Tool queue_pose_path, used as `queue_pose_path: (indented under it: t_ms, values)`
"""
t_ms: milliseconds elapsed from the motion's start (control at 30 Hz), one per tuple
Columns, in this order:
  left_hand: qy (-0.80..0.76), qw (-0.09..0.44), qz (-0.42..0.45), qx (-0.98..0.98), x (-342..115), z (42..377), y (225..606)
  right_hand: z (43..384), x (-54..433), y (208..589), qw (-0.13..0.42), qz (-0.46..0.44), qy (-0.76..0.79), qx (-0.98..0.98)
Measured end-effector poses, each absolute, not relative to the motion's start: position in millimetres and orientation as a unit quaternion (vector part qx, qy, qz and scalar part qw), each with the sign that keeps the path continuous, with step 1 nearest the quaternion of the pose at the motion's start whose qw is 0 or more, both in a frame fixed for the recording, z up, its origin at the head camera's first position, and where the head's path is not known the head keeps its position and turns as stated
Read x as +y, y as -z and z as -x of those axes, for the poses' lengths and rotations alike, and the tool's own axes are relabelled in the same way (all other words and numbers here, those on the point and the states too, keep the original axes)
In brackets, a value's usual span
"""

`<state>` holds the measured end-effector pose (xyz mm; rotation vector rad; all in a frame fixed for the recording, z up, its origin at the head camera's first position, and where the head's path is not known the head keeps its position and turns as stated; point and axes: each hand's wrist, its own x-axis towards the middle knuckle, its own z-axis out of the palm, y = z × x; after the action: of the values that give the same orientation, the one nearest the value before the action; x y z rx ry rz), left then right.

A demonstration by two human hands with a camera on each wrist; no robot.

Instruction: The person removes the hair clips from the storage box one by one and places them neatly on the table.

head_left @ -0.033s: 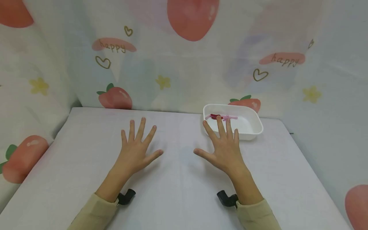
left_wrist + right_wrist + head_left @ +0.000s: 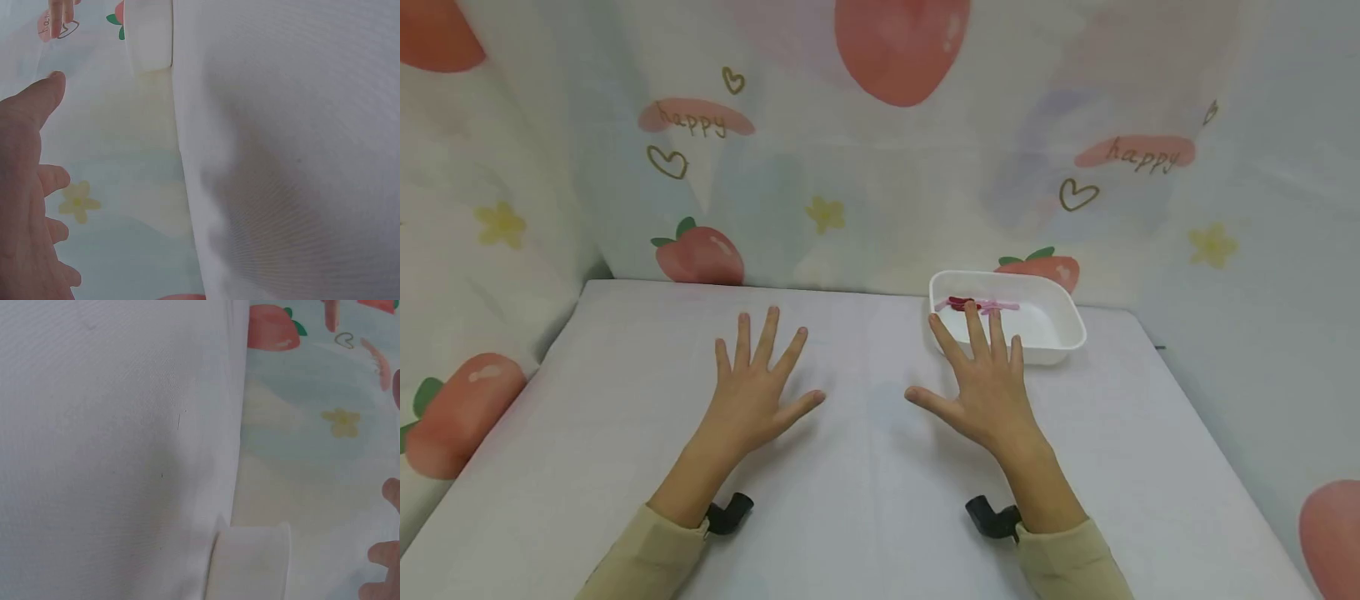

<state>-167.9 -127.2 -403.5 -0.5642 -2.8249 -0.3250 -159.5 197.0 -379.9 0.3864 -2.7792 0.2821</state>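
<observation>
The right grip (image 2: pixel 996 400), splayed and empty, is near the white plastic tray (image 2: pixel 1047 355); the left grip (image 2: pixel 749 404), likewise, left of it.

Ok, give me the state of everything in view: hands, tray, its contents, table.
Table: covered in white
Left hand: fingers spread, holding nothing, raised off the table
Right hand: fingers spread, holding nothing, raised off the table
White tray: upright, open-topped
Dark red item: lying in the tray
Pink pieces: lying in the tray, count unclear
</observation>
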Motion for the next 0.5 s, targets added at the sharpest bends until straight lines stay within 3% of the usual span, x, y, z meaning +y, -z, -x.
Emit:
queue_pose_path:
  t_ms: [300, 500]
  values:
    - [0.13, 0.121, 0.205, -0.963, -127.4, 168.7, 405.1, 157.9, 198.8, 379.0, 0.163, -0.132, -0.112, -0.971]
    - [0.339, 0.05, 0.216, -0.914, -125.3, 169.2, 398.5, 163.0, 214.6, 371.9, 0.16, -0.131, -0.22, -0.953]
